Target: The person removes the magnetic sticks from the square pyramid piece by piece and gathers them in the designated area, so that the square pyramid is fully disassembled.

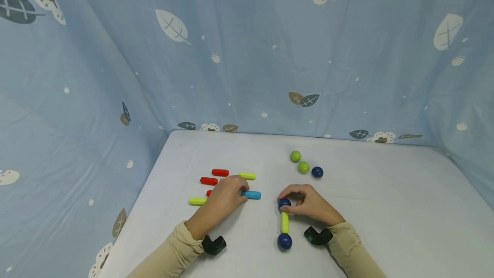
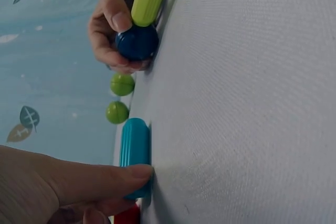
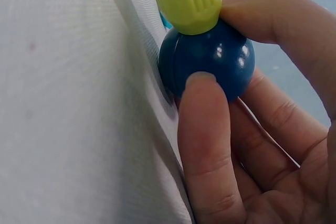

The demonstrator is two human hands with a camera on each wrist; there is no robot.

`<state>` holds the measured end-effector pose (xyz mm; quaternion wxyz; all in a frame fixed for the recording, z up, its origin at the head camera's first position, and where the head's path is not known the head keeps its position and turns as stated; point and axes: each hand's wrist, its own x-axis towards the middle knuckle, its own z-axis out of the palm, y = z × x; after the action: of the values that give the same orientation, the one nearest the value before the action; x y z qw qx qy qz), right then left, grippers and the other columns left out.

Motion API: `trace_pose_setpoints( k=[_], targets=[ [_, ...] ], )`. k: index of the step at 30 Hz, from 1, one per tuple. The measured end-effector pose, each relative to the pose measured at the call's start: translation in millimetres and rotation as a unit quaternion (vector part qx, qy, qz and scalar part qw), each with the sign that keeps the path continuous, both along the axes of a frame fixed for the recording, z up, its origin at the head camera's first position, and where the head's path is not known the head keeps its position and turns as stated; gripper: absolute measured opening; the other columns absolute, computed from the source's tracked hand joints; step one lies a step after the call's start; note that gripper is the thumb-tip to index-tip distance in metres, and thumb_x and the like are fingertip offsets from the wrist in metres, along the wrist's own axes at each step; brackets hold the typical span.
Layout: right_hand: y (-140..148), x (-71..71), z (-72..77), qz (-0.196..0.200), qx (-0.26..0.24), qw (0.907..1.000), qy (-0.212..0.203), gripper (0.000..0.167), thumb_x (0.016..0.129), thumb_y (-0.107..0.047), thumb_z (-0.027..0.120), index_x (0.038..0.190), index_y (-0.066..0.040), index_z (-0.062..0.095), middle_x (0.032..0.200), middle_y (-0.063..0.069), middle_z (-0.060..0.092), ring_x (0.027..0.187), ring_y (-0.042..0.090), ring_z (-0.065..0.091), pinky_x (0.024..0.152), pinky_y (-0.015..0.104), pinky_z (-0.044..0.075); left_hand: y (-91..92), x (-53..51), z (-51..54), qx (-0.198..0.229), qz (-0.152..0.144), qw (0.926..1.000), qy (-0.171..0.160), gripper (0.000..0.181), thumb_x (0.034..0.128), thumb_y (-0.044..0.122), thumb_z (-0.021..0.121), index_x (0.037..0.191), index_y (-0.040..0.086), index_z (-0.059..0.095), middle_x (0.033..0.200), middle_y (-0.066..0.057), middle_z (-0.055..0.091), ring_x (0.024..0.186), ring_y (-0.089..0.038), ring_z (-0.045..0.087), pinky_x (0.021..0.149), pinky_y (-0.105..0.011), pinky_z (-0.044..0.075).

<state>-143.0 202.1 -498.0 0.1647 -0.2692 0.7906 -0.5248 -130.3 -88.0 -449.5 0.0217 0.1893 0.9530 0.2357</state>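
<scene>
My left hand [image 1: 225, 197] pinches a light blue ribbed rod [image 1: 252, 194] lying on the table; in the left wrist view the thumb presses on the near side of it. My right hand [image 1: 315, 205] grips a dark blue ball [image 3: 210, 59] between thumb and fingers. That ball is joined to one end of a yellow-green rod [image 1: 284, 223]. At the rod's near end sits a second dark blue ball [image 1: 284, 242]. Beneath and behind the left hand, a red rod [image 2: 127, 215] is partly hidden.
Red rods [image 1: 220, 172] and yellow-green rods [image 1: 198, 201] lie around the left hand. Two green balls [image 1: 303, 167] and another dark blue ball [image 1: 317, 172] rest farther back. A white-covered table [image 1: 386, 200] meets a blue patterned curtain [image 1: 247, 63] at its back and left. Each wrist carries a black device [image 1: 318, 236].
</scene>
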Motion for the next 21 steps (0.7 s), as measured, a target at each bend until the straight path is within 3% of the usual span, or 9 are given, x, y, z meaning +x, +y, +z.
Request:
trace_pose_setpoints(
  k=[6, 10, 14, 21],
  targets=[
    [-0.2, -0.2, -0.3, 0.000, -0.001, 1.0000, 0.003, 0.025, 0.088, -0.019, 0.083, 0.112, -0.016, 0.075, 0.115, 0.007, 0.073, 0.099, 0.004, 0.063, 0.065, 0.023, 0.056, 7.8, 6.0, 2.0, 0.020, -0.018, 0.9996, 0.003, 0.024, 0.0848, 0.022, 0.086, 0.105, 0.012, 0.077, 0.103, 0.001, 0.074, 0.093, -0.014, 0.069, 0.086, -0.032, 0.060],
    [-1.0, -0.3, -1.1, -0.006, 0.001, 0.9999, 0.009, 0.024, 0.089, -0.022, 0.083, 0.111, -0.016, 0.076, 0.113, 0.005, 0.074, 0.100, 0.004, 0.065, 0.066, 0.023, 0.056, 18.2, 12.4, -1.0, 0.072, -0.056, 0.9947, -0.048, 0.025, 0.0901, 0.031, 0.082, 0.105, 0.015, 0.069, 0.088, 0.007, 0.073, 0.078, -0.004, 0.064, 0.072, -0.021, 0.054],
    [-3.4, 0.6, -1.0, -0.024, 0.009, 0.9997, 0.007, 0.024, 0.088, -0.024, 0.084, 0.110, -0.017, 0.076, 0.111, 0.005, 0.074, 0.095, 0.006, 0.066, 0.064, 0.025, 0.057, 27.5, 18.3, -11.5, 0.098, -0.087, 0.9869, -0.095, 0.026, 0.0917, 0.040, 0.078, 0.096, 0.018, 0.066, 0.075, 0.014, 0.068, 0.066, 0.003, 0.055, 0.061, -0.017, 0.046],
    [-5.9, 1.4, -1.3, -0.035, 0.009, 0.9991, 0.020, 0.024, 0.087, -0.024, 0.085, 0.108, -0.017, 0.076, 0.109, 0.003, 0.074, 0.094, 0.006, 0.065, 0.062, 0.025, 0.056, 39.3, 27.6, -23.1, 0.127, -0.112, 0.9776, -0.124, 0.036, 0.0868, 0.055, 0.078, 0.079, 0.023, 0.065, 0.062, 0.018, 0.057, 0.060, 0.004, 0.051, 0.054, -0.017, 0.043]
  ],
)
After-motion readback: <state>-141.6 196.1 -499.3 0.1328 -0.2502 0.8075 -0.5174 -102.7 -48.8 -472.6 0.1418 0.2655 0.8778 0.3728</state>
